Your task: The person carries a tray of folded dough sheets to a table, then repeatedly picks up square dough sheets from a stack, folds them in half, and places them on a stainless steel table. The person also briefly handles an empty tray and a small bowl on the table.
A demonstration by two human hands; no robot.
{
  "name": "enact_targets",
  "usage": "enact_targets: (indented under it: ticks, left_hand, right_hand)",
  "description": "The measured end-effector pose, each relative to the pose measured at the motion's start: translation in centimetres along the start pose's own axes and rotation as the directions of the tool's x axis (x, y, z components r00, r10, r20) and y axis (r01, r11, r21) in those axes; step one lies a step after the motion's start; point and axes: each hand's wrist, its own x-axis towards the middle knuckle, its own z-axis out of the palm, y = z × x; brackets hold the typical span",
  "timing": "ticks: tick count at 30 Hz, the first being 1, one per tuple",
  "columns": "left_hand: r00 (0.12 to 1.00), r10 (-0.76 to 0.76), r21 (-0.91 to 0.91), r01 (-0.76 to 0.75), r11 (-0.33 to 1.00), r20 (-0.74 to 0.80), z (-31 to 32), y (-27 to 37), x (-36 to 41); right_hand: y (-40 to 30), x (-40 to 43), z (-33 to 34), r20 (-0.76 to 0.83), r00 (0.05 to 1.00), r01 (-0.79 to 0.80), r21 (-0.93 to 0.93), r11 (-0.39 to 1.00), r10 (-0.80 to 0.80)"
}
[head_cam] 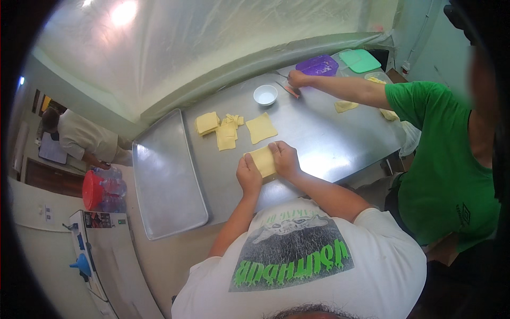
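My left hand [250,175] and my right hand [285,159] hold a pale yellow dough sheet [263,161] between them, thumbs on top, over the near side of the steel table [318,135]. Just beyond it a square dough sheet [261,128] with slightly wavy edges lies flat. To its left are a stack of dough squares [207,123], a few dough strips [234,119] and overlapping dough pieces [226,136]. A white bowl [265,95] stands farther back, its inside pale.
A large metal tray [169,175] covers the table's left end. From the right, a co-worker's hand [297,79] holds a fork-like utensil near an orange-handled tool [292,91] and a purple container [317,65]. Another dough piece [345,106] lies under that arm. A green lid [360,60] sits behind.
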Motion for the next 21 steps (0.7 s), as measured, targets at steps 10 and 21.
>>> enact_targets:
  ticks: [10,21]
  left_hand:
    - [0.998,0.011,0.053,-0.008,0.999,-0.065,-0.8,0.0,-0.3]
    - [0.869,0.411,0.110,-0.454,0.884,0.275,-4.2,6.3,2.2]
  right_hand:
    - [0.3,0.3,-1.3,0.034,0.999,-0.023,-0.021,1.000,0.024]
    - [4.3,0.2,-4.5,0.449,0.883,-0.249,0.193,0.949,0.140]
